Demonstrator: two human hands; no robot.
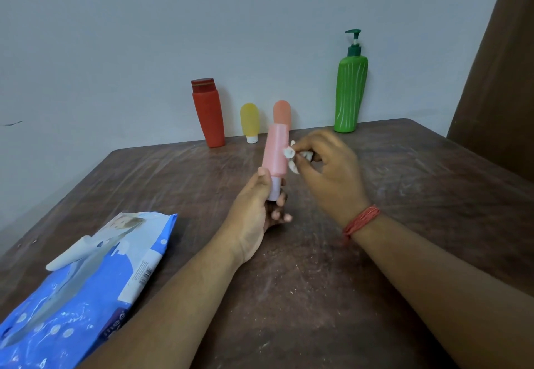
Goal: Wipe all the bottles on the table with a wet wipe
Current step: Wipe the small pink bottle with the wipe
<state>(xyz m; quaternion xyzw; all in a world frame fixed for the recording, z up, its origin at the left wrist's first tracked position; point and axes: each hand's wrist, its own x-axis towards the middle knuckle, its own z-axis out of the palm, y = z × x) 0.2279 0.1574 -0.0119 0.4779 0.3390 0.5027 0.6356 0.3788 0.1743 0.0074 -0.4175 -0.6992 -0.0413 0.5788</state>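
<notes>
The pink bottle is held above the counter, long axis near upright, tilted slightly right, white cap end down. The left hand has its fingers closed around that lower end. The right hand pinches a crumpled wet wipe against the bottle's right side. Behind, along the pale wall, stand a red bottle, yellow bottle, orange bottle and green pump bottle. A blue wipes pack lies near left on the dark brown counter
</notes>
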